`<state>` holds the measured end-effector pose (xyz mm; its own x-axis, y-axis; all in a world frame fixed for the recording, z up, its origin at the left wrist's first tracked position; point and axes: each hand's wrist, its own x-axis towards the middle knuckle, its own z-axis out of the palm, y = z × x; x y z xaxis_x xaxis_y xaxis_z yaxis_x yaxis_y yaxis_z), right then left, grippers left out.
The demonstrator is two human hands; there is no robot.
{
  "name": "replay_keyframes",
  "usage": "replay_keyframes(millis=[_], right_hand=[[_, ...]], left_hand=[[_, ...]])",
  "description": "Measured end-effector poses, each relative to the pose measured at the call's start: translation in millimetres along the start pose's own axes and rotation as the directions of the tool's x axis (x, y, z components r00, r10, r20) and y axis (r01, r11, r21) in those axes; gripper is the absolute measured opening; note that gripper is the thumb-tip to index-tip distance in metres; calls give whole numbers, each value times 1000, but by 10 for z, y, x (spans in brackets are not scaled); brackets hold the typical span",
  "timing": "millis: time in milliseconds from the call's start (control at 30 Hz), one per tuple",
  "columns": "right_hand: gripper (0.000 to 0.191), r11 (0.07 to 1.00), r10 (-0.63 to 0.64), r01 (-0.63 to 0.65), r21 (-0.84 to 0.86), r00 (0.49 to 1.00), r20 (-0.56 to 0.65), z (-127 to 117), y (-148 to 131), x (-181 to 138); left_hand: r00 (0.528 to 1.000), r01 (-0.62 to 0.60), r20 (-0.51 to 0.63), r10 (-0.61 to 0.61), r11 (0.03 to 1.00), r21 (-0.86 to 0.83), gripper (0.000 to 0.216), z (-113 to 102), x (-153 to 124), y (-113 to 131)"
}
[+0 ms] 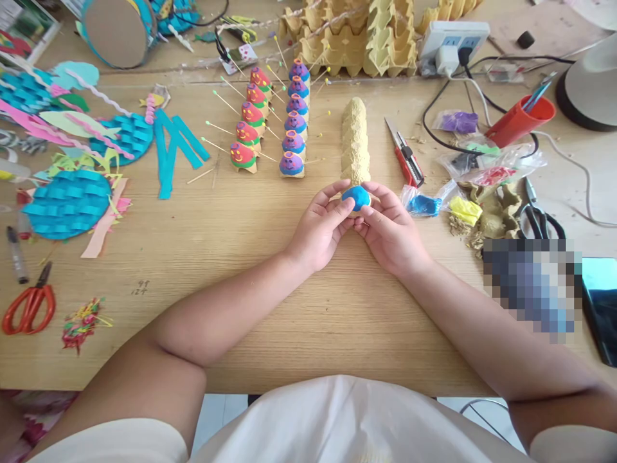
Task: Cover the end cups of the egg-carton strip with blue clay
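A lump of blue clay (356,196) sits between both my hands near the middle of the wooden table (250,257). My left hand (321,225) pinches it from the left, and my right hand (388,228) presses it from the right. Just behind the clay stands a stack of plain egg-carton cups (355,140). To its left run two rows of clay-covered cups, a red and green row (248,128) and a purple and blue row (294,119), with pins stuck in them.
A red utility knife (405,154) and bags of coloured clay (424,204) lie right of the hands. Black scissors (537,218), a red cup (518,120), a power strip (453,38) with cables, egg cartons (347,38), woven blue paper shapes (67,202) and red scissors (29,305) are also there.
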<state>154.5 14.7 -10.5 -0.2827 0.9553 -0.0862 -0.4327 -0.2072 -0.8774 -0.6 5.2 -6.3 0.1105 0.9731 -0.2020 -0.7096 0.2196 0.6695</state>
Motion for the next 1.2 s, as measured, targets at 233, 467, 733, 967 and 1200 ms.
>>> replay_keyframes(millis=[233, 467, 733, 967, 1200], right_hand=[[49, 999, -31, 31, -40, 999, -10, -44, 51, 23], [41, 999, -3, 3, 38, 1000, -6, -42, 49, 13], [43, 1000, 13, -14, -25, 1000, -28, -64, 30, 28], [53, 998, 25, -25, 59, 1000, 5, -11, -7, 1], [55, 999, 2, -1, -40, 1000, 13, -15, 20, -4]], left_hand=[[1000, 11, -22, -10, 1000, 19, 45, 6, -7, 16], [1000, 20, -21, -19, 999, 40, 48, -15, 1, 15], [999, 35, -31, -34, 999, 33, 52, -22, 0, 13], [998, 26, -59, -23, 999, 47, 42, -15, -9, 12], [999, 7, -40, -5, 999, 40, 41, 6, -18, 9]])
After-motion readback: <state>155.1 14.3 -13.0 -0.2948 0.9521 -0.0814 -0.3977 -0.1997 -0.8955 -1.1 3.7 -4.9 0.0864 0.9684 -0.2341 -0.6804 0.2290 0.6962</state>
